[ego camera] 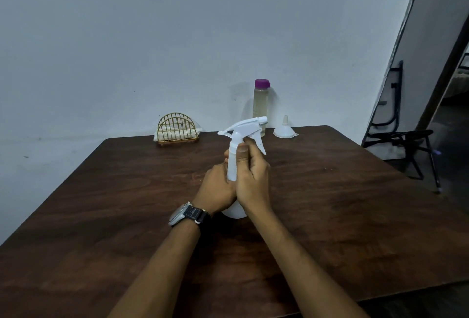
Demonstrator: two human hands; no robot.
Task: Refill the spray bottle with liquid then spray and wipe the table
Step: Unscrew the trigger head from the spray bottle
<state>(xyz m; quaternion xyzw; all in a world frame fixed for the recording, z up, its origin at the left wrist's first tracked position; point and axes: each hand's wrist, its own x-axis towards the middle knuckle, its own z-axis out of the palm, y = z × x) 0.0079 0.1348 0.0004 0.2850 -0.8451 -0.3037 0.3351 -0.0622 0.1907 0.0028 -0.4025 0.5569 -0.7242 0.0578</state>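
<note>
A white spray bottle (pixel 233 165) stands upright in the middle of the dark wooden table (pixel 330 203), its trigger head pointing right. My left hand (pixel 215 188) wraps the bottle's body from the left; a watch is on that wrist. My right hand (pixel 252 178) grips the bottle's neck just below the trigger head, thumb on the front. At the back of the table a clear bottle of pale yellowish liquid with a purple cap (pixel 261 99) stands by the wall. A white funnel (pixel 284 130) rests upside down to its right.
A gold wire holder with white folded cloths (pixel 176 130) sits at the back left of the table. A black folding frame (pixel 403 137) stands on the floor beyond the table's right edge, by a doorway.
</note>
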